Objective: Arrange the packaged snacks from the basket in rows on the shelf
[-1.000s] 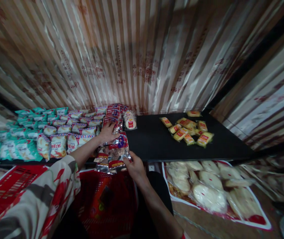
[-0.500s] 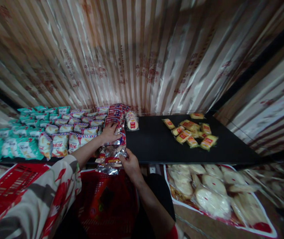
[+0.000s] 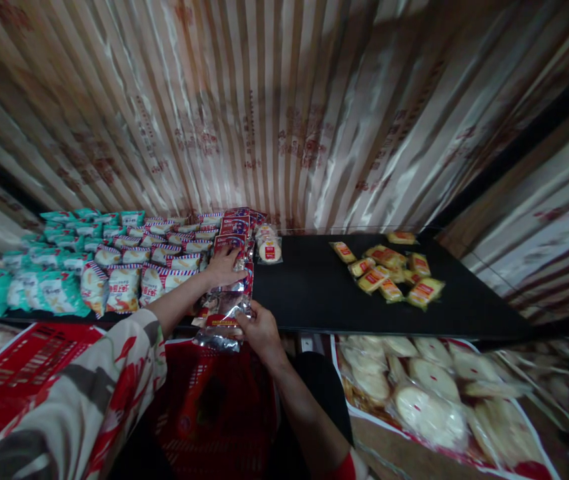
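Note:
A column of dark red and blue foil snack packets [image 3: 230,227] runs from the back of the black shelf [image 3: 299,287] to its front edge. My left hand [image 3: 225,268] lies flat on these packets, fingers stretched out. At the front edge, my right hand [image 3: 260,328] pinches the right side of the foremost foil packet [image 3: 227,305] between thumb and fingers. The silvery end of that packet hangs a little past the edge. Against the column's left side stand rows of white bags with striped tops [image 3: 124,287]. Clear-wrapped round crackers [image 3: 269,251] lie just right of it.
Teal bags [image 3: 62,290] fill the shelf's left end. Several small yellow packets [image 3: 374,277] lie loosely on the right. Below, a red basket [image 3: 214,413] stands before me, and a white-rimmed crate [image 3: 539,427] holds wrapped round, pale cakes [image 3: 432,413]. A draped curtain [image 3: 284,120] hangs behind.
The view has shifted slightly, so the shelf's goods appear a little further right. Both hands stay at the foil packets, with hardly any movement.

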`<state>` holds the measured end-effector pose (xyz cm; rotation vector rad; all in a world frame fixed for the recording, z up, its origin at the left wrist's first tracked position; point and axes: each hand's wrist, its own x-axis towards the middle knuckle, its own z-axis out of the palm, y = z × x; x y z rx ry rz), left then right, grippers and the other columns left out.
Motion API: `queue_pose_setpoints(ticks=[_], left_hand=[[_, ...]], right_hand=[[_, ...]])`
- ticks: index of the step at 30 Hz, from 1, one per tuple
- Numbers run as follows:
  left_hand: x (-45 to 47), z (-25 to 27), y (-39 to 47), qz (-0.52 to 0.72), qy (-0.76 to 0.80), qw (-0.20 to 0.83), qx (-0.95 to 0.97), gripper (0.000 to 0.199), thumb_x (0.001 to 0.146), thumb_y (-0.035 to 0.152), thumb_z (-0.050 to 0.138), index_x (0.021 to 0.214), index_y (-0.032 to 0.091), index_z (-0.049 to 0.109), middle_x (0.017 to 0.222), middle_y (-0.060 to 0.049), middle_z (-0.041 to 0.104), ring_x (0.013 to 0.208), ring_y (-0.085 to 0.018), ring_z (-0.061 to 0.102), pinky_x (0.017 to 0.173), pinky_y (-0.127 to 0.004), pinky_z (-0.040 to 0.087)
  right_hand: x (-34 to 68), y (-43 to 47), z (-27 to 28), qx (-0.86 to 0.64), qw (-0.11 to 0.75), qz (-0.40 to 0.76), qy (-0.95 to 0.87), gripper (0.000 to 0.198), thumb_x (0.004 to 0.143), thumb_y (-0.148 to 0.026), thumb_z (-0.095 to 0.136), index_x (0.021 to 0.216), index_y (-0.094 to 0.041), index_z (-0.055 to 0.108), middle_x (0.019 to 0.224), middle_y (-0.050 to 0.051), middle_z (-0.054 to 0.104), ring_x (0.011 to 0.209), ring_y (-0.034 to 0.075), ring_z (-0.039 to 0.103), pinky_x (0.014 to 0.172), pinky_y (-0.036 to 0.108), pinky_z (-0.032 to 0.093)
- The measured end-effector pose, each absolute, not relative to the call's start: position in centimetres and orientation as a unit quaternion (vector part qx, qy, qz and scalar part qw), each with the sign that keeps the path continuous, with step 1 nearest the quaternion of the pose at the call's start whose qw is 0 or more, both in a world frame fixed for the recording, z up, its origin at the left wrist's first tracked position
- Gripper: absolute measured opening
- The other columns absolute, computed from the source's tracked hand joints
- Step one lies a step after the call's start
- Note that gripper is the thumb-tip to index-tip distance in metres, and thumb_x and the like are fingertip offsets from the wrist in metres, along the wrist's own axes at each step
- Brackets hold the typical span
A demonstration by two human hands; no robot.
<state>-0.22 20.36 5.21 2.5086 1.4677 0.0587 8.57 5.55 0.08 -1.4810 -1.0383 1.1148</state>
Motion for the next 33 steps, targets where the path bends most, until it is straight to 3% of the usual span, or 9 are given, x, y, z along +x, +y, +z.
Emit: queue_pose_setpoints(ticks=[8, 13, 19, 25, 33], left_hand=[[-0.3, 4.5, 20.6, 0.030, 0.502, 0.110, 0.857, 0.074, 0.075, 0.050, 0.054, 0.138, 0.019, 0.032, 0.146, -0.013, 0.032, 0.132, -0.033, 0.033, 0.104, -0.045, 0.033], [-0.2, 4.6, 20.6, 0.036, 0.506, 0.113, 0.854, 0.073, 0.074, 0.048, 0.055, 0.137, 0.020, 0.032, 0.145, -0.013, 0.033, 0.132, -0.032, 0.033, 0.105, -0.045, 0.031], [-0.2, 4.4, 20.6, 0.042, 0.502, 0.111, 0.857, 0.074, 0.073, 0.048, 0.057, 0.137, 0.019, 0.033, 0.145, -0.014, 0.032, 0.133, -0.031, 0.033, 0.106, -0.045, 0.031], [-0.3, 4.1, 20.8, 0.044, 0.501, 0.111, 0.857, 0.074, 0.074, 0.048, 0.056, 0.138, 0.020, 0.032, 0.145, -0.014, 0.033, 0.132, -0.031, 0.034, 0.104, -0.046, 0.033], [-0.5, 4.2, 20.9, 0.043, 0.504, 0.122, 0.854, 0.073, 0.075, 0.047, 0.055, 0.137, 0.019, 0.032, 0.145, -0.014, 0.032, 0.134, -0.031, 0.031, 0.105, -0.045, 0.033]], right_hand=[[8.9, 5.9, 0.4, -0.623, 0.456, 0.436, -0.462, 0.028, 0.073, -0.032, 0.054, 0.094, -0.021, 0.069, 0.073, 0.000, 0.069, 0.062, 0.016, 0.061, 0.057, 0.024, 0.047], [9.5, 6.0, 0.9, -0.660, 0.417, 0.387, -0.490, 0.031, 0.080, -0.044, 0.048, 0.085, -0.021, 0.068, 0.069, -0.001, 0.066, 0.063, 0.014, 0.059, 0.060, 0.022, 0.043], [10.6, 8.3, -0.4, -0.676, 0.488, 0.369, -0.411, 0.038, 0.077, -0.046, 0.049, 0.101, -0.018, 0.062, 0.070, 0.000, 0.065, 0.061, 0.014, 0.059, 0.060, 0.024, 0.045], [10.8, 11.5, -1.3, -0.656, 0.544, 0.370, -0.370, 0.029, 0.071, -0.042, 0.052, 0.084, -0.018, 0.060, 0.066, 0.000, 0.063, 0.057, 0.014, 0.058, 0.055, 0.024, 0.045], [10.1, 11.9, -0.9, -0.667, 0.532, 0.374, -0.364, 0.019, 0.069, -0.035, 0.051, 0.076, -0.020, 0.059, 0.061, -0.002, 0.062, 0.051, 0.013, 0.056, 0.049, 0.023, 0.044]])
